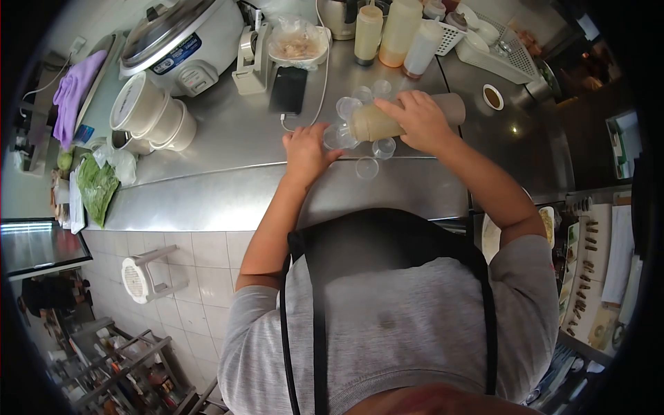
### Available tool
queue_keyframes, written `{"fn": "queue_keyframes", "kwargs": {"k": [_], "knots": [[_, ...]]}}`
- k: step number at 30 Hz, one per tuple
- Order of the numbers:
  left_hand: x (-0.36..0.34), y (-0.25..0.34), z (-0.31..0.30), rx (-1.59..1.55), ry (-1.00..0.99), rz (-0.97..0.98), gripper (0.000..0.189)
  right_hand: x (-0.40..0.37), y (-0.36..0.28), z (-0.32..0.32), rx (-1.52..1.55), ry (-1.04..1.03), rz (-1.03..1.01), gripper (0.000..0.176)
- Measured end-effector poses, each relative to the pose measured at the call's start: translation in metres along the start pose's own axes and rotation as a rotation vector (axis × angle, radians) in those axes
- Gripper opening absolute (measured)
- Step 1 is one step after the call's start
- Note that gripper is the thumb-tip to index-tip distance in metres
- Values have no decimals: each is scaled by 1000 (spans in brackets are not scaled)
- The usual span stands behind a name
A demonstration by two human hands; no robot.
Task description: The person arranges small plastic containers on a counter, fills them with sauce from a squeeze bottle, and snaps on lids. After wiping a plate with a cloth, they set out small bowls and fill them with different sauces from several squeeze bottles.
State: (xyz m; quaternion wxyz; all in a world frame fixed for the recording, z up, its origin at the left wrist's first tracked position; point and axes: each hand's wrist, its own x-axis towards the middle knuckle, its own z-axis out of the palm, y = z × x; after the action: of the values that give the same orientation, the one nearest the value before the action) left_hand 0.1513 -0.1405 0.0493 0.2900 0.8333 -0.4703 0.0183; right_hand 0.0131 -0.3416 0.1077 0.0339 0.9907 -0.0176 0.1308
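Observation:
Tipped on its side, a cloudy plastic bottle point(373, 123) is in my right hand point(420, 121), whose fingers wrap round its middle. The bottle's left end is over a group of small clear cups on the steel counter point(242, 181). My left hand point(308, 152) is at the left of the group, fingers curved at the rim of a clear cup point(335, 137); it seems to hold that cup. Other clear cups stand around: one point(348, 108) behind, one point(384, 147) below the bottle, and one point(367, 168) nearest me. The bottle's mouth is hard to make out.
Behind are a phone point(288, 90) on a cable, a tape dispenser point(253, 61), a bagged bowl point(299, 47) and upright squeeze bottles point(369, 34). White tubs point(153, 114) and a rice cooker point(181, 45) stand left. A small sauce dish point(492, 97) sits right.

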Motion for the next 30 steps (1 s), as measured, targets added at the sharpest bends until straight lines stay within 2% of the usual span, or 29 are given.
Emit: {"fn": "queue_keyframes", "kwargs": {"k": [2, 5, 8, 11, 17, 22, 26, 30], "knots": [[-2, 1, 1, -2, 28, 16, 54, 2, -5, -4, -36, -41, -22, 67], [-5, 2, 4, 1, 54, 29, 55, 3, -2, 3, -123, 15, -89, 65], [-7, 4, 5, -3, 58, 28, 55, 7, -2, -6, -237, 61, -154, 43], [-8, 8, 3, -20, 33, 0, 54, 10, 0, -11, -291, 60, -178, 40], [-8, 11, 4, -30, 10, -34, 54, 7, 0, -17, -216, 48, -157, 50], [-10, 8, 7, -45, 75, 2, 54, 0, 2, -16, -185, 7, -89, 50], [-8, 10, 5, -59, 5, -38, 54, -5, 5, -12, -171, -46, -28, 47], [-5, 13, 7, -86, -1, -25, 53, -14, 5, -7, -62, -54, 53, 53]]}}
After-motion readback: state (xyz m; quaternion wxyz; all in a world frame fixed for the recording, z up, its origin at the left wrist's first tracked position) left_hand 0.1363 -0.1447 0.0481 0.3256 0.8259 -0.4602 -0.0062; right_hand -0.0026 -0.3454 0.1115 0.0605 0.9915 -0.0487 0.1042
